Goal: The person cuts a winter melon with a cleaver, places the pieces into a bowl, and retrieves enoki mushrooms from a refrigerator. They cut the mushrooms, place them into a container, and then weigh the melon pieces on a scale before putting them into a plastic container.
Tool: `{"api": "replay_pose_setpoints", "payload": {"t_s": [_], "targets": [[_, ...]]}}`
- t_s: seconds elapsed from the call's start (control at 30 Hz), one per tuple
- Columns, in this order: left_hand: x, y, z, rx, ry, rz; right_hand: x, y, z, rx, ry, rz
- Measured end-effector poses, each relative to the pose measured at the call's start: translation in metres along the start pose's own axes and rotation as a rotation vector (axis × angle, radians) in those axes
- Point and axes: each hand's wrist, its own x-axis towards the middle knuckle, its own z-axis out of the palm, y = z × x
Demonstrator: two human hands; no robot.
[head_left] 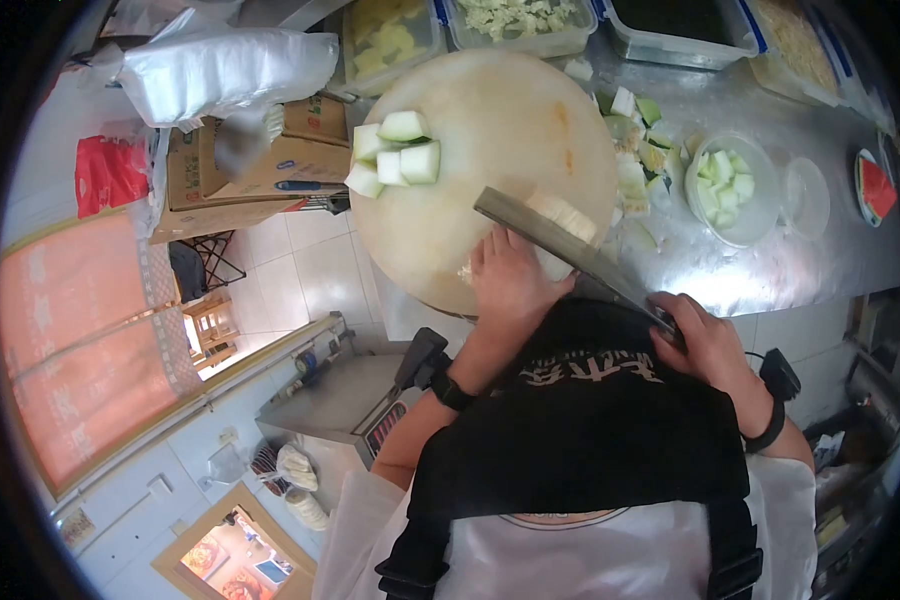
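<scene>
My right hand (698, 338) is closed around the handle of a cleaver (540, 235). The blade slants up and left over the round chopping board (460, 110), across a pale winter melon piece (567, 216) with a spongy, yellowish side. My left hand (510, 272) has its fingers bent against that piece, close to the blade. Blade and hand hide much of the piece. Small pale scraps lie beside my left fingers. Several cut winter melon chunks (402, 158), white with green rind, sit together at the board's left edge.
Rind trimmings (632, 150) lie right of the board. Beyond them stand a plastic bowl of melon pieces (722, 190), a clear lid (806, 198) and a plate with a red wedge (878, 190). Food tubs (520, 38) line the back; a cardboard box (230, 165) is at left.
</scene>
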Motion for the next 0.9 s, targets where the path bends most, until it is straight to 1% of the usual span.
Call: {"api": "replay_pose_setpoints", "payload": {"t_s": [0.03,0.1,0.23,0.33,0.4,0.5,0.63,0.73,0.8,0.9], "targets": [[-0.001,-0.001,0.002,0.002,0.024,0.011,-0.004,0.002,-0.002,-0.001,-0.002,-0.001],[-0.003,0.0,0.002,0.004,0.046,0.024,-0.018,0.007,-0.005,-0.026,-0.068,0.078],[-0.004,0.006,-0.004,0.046,0.022,0.026,0.0,-0.008,-0.002,-0.075,-0.035,0.029],[-0.003,0.008,-0.006,0.065,-0.001,0.004,0.016,-0.007,0.003,0.012,-0.002,-0.004],[-0.003,0.009,-0.008,0.05,-0.009,-0.012,0.013,-0.005,-0.003,0.061,-0.032,0.038],[-0.001,0.009,-0.006,0.036,0.015,-0.001,-0.002,0.004,-0.006,0.033,-0.087,0.103],[-0.002,0.007,-0.004,0.053,0.013,0.007,0.024,-0.002,-0.004,0.037,-0.094,0.054],[-0.002,0.01,-0.007,0.038,0.049,0.016,0.03,0.001,-0.001,0.117,-0.077,0.017],[-0.003,0.011,-0.007,0.031,0.057,0.021,0.016,0.0,-0.003,0.01,-0.125,0.121],[-0.003,0.01,-0.006,0.029,0.037,0.012,0.015,0.001,-0.002,0.04,-0.103,0.081]]}}
